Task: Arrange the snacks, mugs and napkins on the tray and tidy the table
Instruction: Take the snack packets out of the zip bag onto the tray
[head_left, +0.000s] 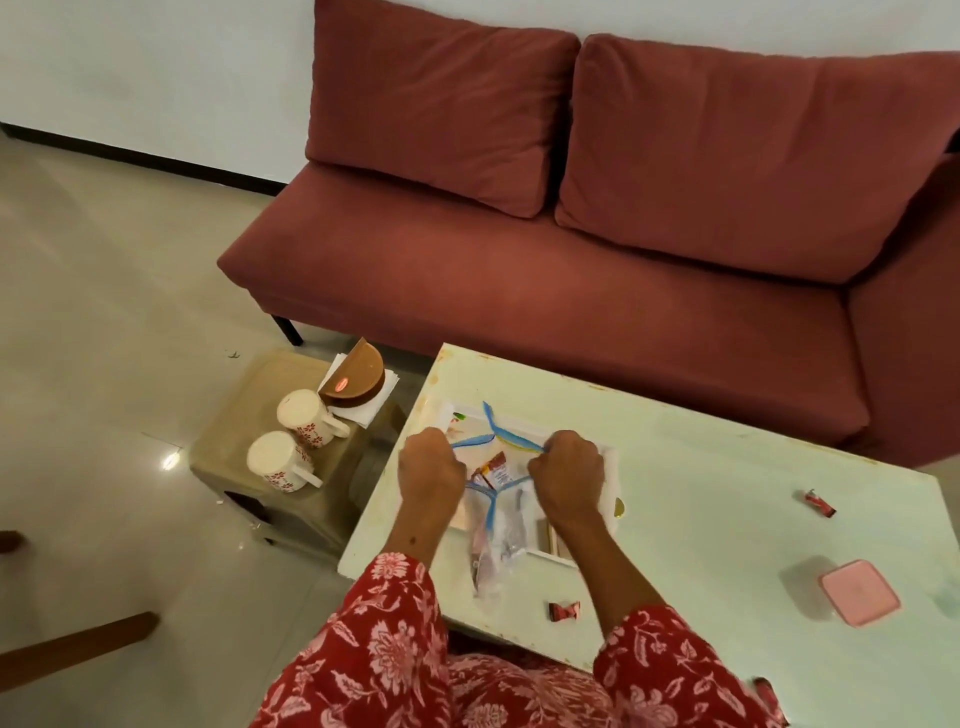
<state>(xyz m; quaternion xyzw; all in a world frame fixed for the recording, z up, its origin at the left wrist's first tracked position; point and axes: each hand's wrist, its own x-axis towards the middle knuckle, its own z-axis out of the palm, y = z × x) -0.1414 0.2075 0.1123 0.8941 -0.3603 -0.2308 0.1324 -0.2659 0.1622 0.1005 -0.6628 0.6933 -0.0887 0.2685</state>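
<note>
Centrally: left hand and right hand, both fisted, each gripping one side of the blue-zippered mouth of a clear zip bag, pulled apart over a white tray on the pale table. Inside the bag, between the hands: a red-and-white snack packet. Near the right wrist: a red wrapped candy; farther right, another candy and a pink-lidded box. Left of the left hand, on a low stool: two white floral mugs, a brown napkin holder with white napkins.
</note>
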